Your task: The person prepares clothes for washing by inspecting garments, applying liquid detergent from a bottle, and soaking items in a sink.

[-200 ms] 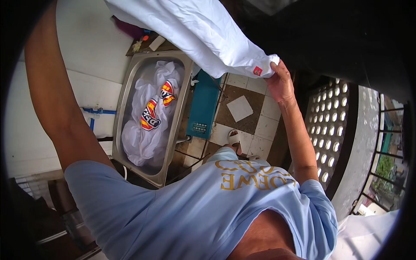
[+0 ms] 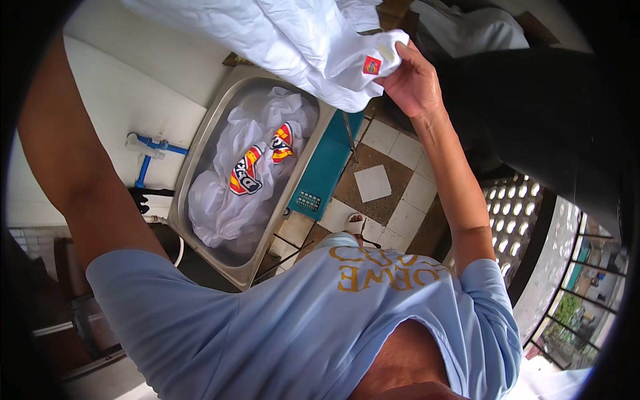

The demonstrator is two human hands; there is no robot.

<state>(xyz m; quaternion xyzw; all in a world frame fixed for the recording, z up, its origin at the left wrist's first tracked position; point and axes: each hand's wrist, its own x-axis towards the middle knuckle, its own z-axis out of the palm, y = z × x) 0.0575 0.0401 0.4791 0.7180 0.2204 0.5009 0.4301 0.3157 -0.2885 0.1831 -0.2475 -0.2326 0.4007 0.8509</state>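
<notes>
White cloth (image 2: 280, 40) is up at 12 o'clock, right hand (image 2: 415, 83) at 1 pinching its edge by the red tag (image 2: 372, 65). Left hand's out of frame, so can't tell its grip. That pinch looks like the weak spot imo: if it slips, cloth could sag onto the laundry (image 2: 213, 207) in the sink (image 2: 279, 212) at 9, or hit the tile floor (image 2: 403, 217) at 3.

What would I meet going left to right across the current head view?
Left arm → blue pipe → metal sink → teal panel → right hand → perforated wall → barred window. Left out: the raised white garment, which overlaps several.
</notes>
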